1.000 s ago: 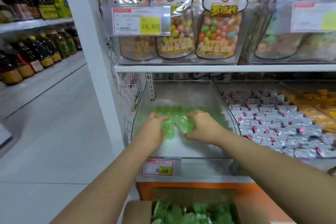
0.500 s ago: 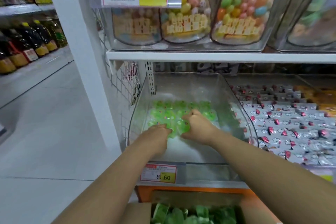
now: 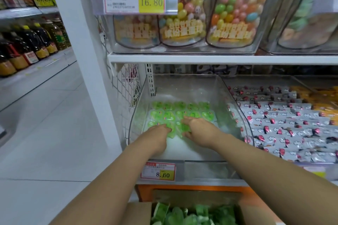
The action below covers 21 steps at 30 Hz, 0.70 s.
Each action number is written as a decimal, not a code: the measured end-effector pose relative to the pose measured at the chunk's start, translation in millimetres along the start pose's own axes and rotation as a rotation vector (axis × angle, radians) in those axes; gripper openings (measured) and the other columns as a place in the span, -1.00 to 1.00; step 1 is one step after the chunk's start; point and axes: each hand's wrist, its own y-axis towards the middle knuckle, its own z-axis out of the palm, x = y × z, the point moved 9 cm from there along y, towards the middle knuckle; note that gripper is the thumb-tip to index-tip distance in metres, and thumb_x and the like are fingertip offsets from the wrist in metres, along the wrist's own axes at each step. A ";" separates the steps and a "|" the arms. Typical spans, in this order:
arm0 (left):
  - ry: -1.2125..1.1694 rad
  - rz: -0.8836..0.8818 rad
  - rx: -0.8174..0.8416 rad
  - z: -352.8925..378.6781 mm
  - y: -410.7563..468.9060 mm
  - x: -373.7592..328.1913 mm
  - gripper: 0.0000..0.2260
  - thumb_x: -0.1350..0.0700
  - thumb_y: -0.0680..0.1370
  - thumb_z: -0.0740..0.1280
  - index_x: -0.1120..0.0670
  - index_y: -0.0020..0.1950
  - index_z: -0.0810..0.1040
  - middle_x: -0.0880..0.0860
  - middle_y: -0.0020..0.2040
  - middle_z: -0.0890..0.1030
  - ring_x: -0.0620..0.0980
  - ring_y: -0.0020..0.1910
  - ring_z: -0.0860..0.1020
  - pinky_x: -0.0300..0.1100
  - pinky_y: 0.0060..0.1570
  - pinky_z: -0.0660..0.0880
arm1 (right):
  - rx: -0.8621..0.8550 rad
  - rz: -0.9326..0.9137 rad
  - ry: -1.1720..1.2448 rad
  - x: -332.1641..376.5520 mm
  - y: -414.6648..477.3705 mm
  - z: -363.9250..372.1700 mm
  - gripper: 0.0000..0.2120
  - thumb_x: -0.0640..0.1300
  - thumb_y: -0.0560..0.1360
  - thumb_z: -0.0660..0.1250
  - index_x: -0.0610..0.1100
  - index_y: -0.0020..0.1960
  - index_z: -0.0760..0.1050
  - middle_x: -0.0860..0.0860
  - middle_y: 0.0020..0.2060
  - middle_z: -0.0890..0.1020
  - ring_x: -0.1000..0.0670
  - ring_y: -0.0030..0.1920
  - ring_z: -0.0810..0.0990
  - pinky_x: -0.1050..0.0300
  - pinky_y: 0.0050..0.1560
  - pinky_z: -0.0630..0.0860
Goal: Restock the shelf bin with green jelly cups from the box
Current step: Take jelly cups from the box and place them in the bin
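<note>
Green jelly cups lie in rows on the floor of a clear plastic shelf bin, filling its back half. Both my hands are inside the bin at the front row of cups. My left hand rests its fingertips on the cups at the left. My right hand lies with fingers and thumb spread against the cups in the middle. Neither hand lifts a cup. Below, at the bottom edge of the view, a cardboard box holds several more green jelly cups.
A white shelf board with candy jars hangs close above the bin. A neighbouring bin of silver-wrapped sweets sits to the right, a wire mesh panel to the left. An 8.60 price tag fronts the bin. Aisle floor lies left.
Both hands have drawn back a little toward the bin's front and flattened out from a curled hold on cups between them. The view has moved closer to the shelf.
</note>
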 end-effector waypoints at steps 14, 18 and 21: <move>-0.582 0.286 -0.839 -3.4 -153.6 -50.3 -0.77 0.23 0.54 0.18 0.01 0.02 0.60 -0.27 -0.10 0.52 -0.29 -0.06 0.52 -0.45 -0.12 0.40 | -0.673 -0.127 0.410 9.4 -203.7 -37.0 -0.86 -0.14 0.45 0.29 -0.11 -0.06 0.61 0.21 -0.24 0.54 0.20 -0.24 0.50 0.49 -0.19 0.36; -0.545 0.270 -0.752 66.6 -161.1 -52.7 -0.78 0.21 0.51 0.19 0.01 0.01 0.60 -0.23 -0.09 0.54 -0.26 -0.08 0.51 -0.25 -0.09 0.50 | -0.666 -0.028 0.448 -20.2 -228.7 19.3 -0.91 -0.18 0.45 0.35 -0.05 -0.07 0.60 0.24 -0.26 0.54 0.27 -0.25 0.50 0.45 -0.19 0.39; -0.488 0.176 -0.552 125.1 -149.5 -49.1 -0.77 0.22 0.55 0.22 -0.05 0.07 0.57 -0.21 -0.02 0.54 -0.21 -0.08 0.52 -0.10 -0.08 0.54 | -0.453 0.138 0.413 -47.3 -230.9 81.3 -0.84 0.07 0.45 0.24 0.11 -0.02 0.54 0.22 -0.21 0.60 0.20 -0.24 0.56 0.15 -0.24 0.54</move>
